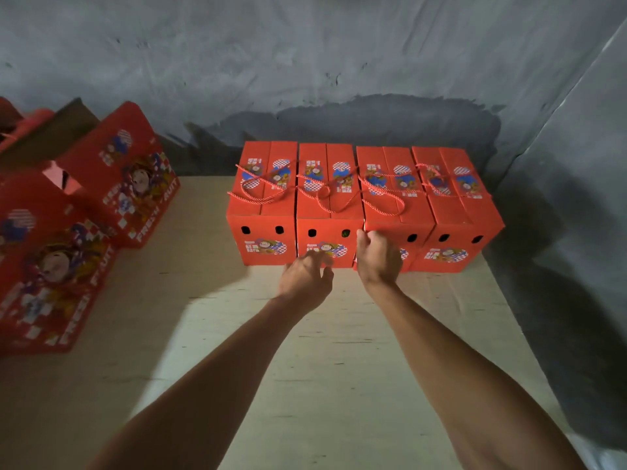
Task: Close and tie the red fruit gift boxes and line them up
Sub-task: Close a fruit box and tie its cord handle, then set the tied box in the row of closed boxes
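Four closed red boxes (363, 205) stand in one row, sides touching, at the far edge of a pale board floor (305, 368), backed against a grey sheeted wall (305, 62) that turns along the right side. Twisted red-and-white cords (261, 191) lie tied across their lids; each near face has two dark holes.
Left hand (307, 278): fingers loosely spread, tips touching the low near face of the second box from the left.
Right hand (378, 256): fingers curled at the near top corner of the third box; what it pinches cannot be told.
Left side: further red boxes (51, 252) with flaps up (118, 164), contents hidden, well apart from the row. Bare floor lies between and nearer.
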Demonstrator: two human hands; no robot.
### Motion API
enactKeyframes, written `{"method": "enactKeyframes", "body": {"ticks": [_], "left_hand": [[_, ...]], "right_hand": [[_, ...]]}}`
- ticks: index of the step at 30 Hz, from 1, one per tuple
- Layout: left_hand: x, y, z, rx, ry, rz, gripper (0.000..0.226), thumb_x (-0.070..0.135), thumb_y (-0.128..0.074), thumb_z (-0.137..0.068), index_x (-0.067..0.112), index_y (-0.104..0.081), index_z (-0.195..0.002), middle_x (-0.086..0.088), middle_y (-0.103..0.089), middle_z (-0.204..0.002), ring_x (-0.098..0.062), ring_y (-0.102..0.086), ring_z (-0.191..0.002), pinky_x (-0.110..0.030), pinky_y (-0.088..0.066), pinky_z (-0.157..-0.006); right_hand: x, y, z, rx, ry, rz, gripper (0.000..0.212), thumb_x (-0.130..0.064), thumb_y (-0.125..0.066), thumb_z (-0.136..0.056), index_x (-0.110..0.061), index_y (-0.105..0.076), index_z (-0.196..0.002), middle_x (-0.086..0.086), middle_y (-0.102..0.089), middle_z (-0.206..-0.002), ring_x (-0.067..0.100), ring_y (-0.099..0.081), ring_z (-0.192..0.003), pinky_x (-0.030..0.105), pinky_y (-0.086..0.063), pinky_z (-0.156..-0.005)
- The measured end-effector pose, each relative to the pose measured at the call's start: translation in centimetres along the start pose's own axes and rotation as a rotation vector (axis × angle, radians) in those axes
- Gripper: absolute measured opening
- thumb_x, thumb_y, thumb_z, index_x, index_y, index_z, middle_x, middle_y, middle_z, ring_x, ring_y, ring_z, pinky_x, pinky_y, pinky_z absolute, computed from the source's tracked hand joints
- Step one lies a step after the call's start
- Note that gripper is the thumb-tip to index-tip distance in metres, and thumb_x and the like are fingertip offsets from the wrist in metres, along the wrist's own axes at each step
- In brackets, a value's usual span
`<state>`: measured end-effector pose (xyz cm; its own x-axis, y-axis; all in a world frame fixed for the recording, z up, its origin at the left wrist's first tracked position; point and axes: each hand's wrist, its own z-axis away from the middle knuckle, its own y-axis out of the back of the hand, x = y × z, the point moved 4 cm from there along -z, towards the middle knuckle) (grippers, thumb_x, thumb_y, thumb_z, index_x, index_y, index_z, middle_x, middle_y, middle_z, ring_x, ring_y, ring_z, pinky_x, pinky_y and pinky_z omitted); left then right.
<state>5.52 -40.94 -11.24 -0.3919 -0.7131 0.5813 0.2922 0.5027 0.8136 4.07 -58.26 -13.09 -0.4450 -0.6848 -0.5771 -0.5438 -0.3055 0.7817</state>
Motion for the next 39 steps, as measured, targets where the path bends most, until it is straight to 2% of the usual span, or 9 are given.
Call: {"method": "enactKeyframes", "body": {"ticks": [4,7,10,13,15,19,26,33,39], "left_hand": [[-0.3,-0.3,1.6,-0.005,0.046,0.017,0.025,0.022,-0.053,-0.099,0.022,-0.069,-0.118,0.003,-0.068,-0.125,-0.021,-0.063,-0.112,-0.039,-0.047,-0.1],[0.5,0.2,3.5,-0.006,0.051,0.044,0.024,0.023,-0.052,-0.1,0.022,-0.068,-0.117,0.003,-0.068,-0.124,-0.018,-0.064,-0.108,-0.039,-0.051,-0.097],[1.9,1.4,5.6,-0.004,0.048,0.066,0.025,0.025,-0.051,-0.101,0.021,-0.067,-0.12,0.001,-0.068,-0.125,-0.019,-0.065,-0.108,-0.039,-0.055,-0.094],[3.8,2.9,8.6,0.019,0.056,0.096,0.026,0.025,-0.051,-0.102,0.021,-0.067,-0.123,0.001,-0.067,-0.128,-0.019,-0.065,-0.108,-0.039,-0.057,-0.09],[4.9,4.1,11.0,0.044,0.043,0.117,0.027,0.024,-0.051,-0.102,0.019,-0.067,-0.123,0.0,-0.067,-0.128,-0.019,-0.065,-0.108,-0.039,-0.058,-0.089],[5.8,6.0,16.2,0.075,0.031,0.125,0.028,0.023,-0.053,-0.1,0.017,-0.068,-0.122,-0.002,-0.067,-0.127,-0.02,-0.066,-0.108,-0.033,-0.055,-0.09],[4.7,10.3,25.4,0.184,0.114,0.185,0.028,0.02,-0.054,-0.098,0.014,-0.07,-0.12,-0.003,-0.07,-0.124,-0.025,-0.067,-0.108,-0.032,-0.053,-0.092],[-1.0,13.7,33.2,0.299,0.294,0.169,0.026,0.021,-0.054,-0.098,0.016,-0.071,-0.117,-0.001,-0.072,-0.12,-0.023,-0.068,-0.105,-0.034,-0.053,-0.091],[-8.3,17.8,38.5,0.351,0.42,0.175,0.023,0.026,-0.054,-0.096,0.025,-0.071,-0.111,0.0,-0.075,-0.11,-0.025,-0.07,-0.099,-0.036,-0.056,-0.084]], "right_hand": [[-0.2,0.8,1.1,0.0,0.117,-0.038,0.035,-0.032,-0.049,-0.107,-0.011,-0.061,-0.082,0.011,-0.068,-0.078,0.032,-0.061,-0.072,0.032,-0.029,-0.06],[-1.3,2.4,3.6,-0.085,0.273,-0.132,0.036,-0.02,-0.052,-0.106,-0.017,-0.048,-0.07,0.001,-0.051,-0.062,0.024,-0.047,-0.058,0.031,-0.028,-0.058],[-1.8,4.2,8.0,-0.147,0.296,-0.2,0.036,-0.024,-0.051,-0.106,-0.012,-0.055,-0.072,0.003,-0.056,-0.063,0.022,-0.05,-0.058,0.034,-0.033,-0.054],[-1.7,6.5,12.0,-0.231,0.155,-0.282,0.037,-0.039,-0.049,-0.106,-0.012,-0.065,-0.086,0.001,-0.067,-0.078,0.02,-0.061,-0.071,0.031,-0.039,-0.061],[-1.8,8.5,14.0,-0.261,0.113,-0.237,0.039,-0.049,-0.052,-0.103,-0.014,-0.069,-0.105,-0.001,-0.073,-0.098,0.018,-0.067,-0.089,0.03,-0.047,-0.071],[-2.5,12.1,17.2,-0.264,0.137,-0.094,0.053,-0.059,-0.055,-0.097,-0.019,-0.062,-0.131,-0.004,-0.067,-0.129,0.019,-0.065,-0.113,0.033,-0.05,-0.09],[-6.2,16.3,23.2,-0.263,0.184,-0.243,0.044,-0.063,-0.059,-0.094,-0.026,-0.067,-0.115,-0.006,-0.071,-0.113,0.014,-0.067,-0.102,0.028,-0.043,-0.076],[-12.2,12.8,31.8,-0.416,0.254,-0.376,0.047,-0.068,-0.056,-0.093,-0.027,-0.067,-0.115,-0.012,-0.072,-0.108,0.01,-0.067,-0.094,0.034,-0.055,-0.083],[-19.7,9.9,37.3,-0.449,0.288,-0.439,0.036,-0.058,-0.066,-0.091,-0.027,-0.069,-0.107,-0.011,-0.074,-0.098,0.01,-0.069,-0.086,0.034,-0.056,-0.079]]}}
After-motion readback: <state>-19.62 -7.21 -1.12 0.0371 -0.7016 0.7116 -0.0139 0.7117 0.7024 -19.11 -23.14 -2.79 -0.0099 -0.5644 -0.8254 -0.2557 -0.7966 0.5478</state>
